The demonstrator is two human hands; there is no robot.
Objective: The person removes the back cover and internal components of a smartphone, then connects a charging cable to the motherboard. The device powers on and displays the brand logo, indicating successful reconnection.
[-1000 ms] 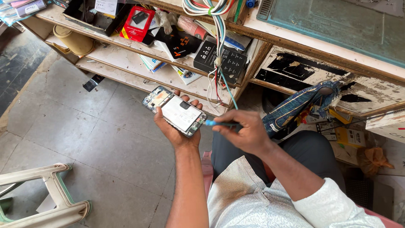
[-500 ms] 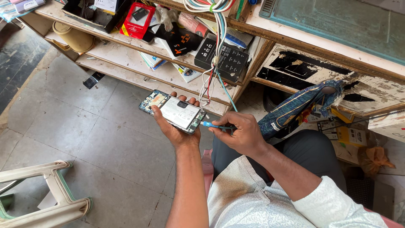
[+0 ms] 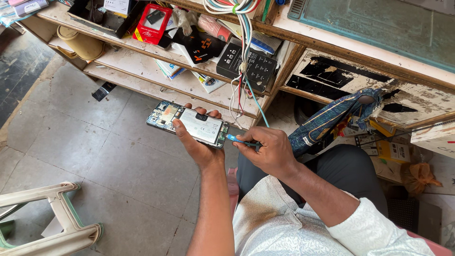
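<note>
Opened phone (image 3: pixel 188 124) gripped flat in left hand (image 3: pixel 201 147), small blue tool (image 3: pixel 239 140) pinched in right hand (image 3: pixel 268 151).

Far left of phone, low: pale plastic chair (image 3: pixel 52 213) on grey tiled floor (image 3: pixel 95 156). Above & left of phone: wooden shelves (image 3: pixel 142 78) w/ round tan tub (image 3: pixel 85 43), red packet (image 3: pixel 152 22), black boxes. Phone itself: back cover off, white battery & green board showing, thumb across near edge, fingertips curled over far edge. Straight above phone's right end: cable bundle (image 3: pixel 242 52) hanging down. Just right of phone: tool tip touching phone's right end, right fingers closed round the shaft. Further right of phone: blue patterned cloth (image 3: pixel 332 118) draped off worn white counter edge (image 3: pixel 417 102), over lap.
</note>
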